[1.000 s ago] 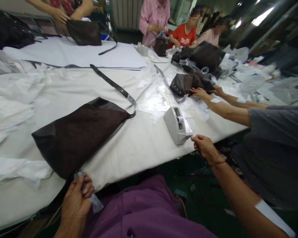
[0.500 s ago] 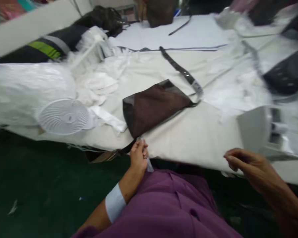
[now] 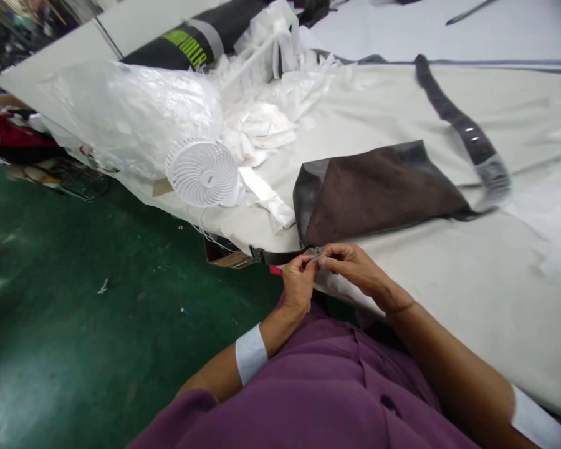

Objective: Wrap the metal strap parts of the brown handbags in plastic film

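A dark brown bag [image 3: 378, 193] with black corners lies on the cloth-covered table near its front edge. From its right end a dark strap [image 3: 467, 128] with metal studs curves back, part of it wrapped in clear plastic. Another black strap [image 3: 280, 256] with a buckle hangs over the table edge from its left end. At this left end, my left hand [image 3: 298, 285] is closed in a pinch on a small piece of clear plastic wrap [image 3: 316, 251]. My right hand [image 3: 359, 271] meets it, thumb and fingers pinching the same plastic; the fingertips partly hide it.
A white fan [image 3: 203, 171] stands left of the bag, beside a large clear plastic bag [image 3: 135, 112]. Crumpled white wrapping [image 3: 262, 128] and a white basket [image 3: 255, 68] lie behind it. A black roll [image 3: 191, 43] with green lettering is farther back. Green floor [image 3: 121, 324] lies below left.
My right hand has come in from the right to join my left hand at the bag's left end. The view has turned left, and the red tag under the strap now shows.
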{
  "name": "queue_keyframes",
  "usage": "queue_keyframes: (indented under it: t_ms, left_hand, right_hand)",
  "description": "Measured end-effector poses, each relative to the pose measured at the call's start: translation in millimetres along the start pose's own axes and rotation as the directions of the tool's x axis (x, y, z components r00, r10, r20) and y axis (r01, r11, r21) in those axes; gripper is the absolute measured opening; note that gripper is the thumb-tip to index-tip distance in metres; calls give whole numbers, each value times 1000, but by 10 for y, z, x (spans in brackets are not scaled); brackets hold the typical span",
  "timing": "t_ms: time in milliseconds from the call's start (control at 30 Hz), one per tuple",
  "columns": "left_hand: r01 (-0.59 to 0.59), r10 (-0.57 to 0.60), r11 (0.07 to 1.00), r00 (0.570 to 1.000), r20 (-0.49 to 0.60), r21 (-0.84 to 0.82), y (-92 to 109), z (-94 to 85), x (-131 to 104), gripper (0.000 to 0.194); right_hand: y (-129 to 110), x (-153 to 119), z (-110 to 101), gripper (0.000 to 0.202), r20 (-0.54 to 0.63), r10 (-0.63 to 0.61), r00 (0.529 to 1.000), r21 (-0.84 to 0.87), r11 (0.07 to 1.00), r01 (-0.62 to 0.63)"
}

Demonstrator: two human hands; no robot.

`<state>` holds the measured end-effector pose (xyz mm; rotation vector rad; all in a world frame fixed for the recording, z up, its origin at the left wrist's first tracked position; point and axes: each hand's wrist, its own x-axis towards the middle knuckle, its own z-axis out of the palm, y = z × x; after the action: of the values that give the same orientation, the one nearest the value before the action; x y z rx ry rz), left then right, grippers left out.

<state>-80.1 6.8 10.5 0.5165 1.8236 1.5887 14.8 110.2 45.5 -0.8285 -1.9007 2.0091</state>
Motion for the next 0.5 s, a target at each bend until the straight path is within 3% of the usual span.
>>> queue_keyframes:
  t_ms: [167, 500]
  left_hand:
    - [-65, 65, 997, 998, 9, 36, -3, -50, -2, 19]
    - [-52, 54, 997, 998, 29, -48, 8, -91, -12, 18]
  right_hand:
    - [10, 55, 84, 22, -38, 15, 999, -68, 998, -18]
    - [69, 131, 94, 25, -179, 95, 979, -275, 951, -143]
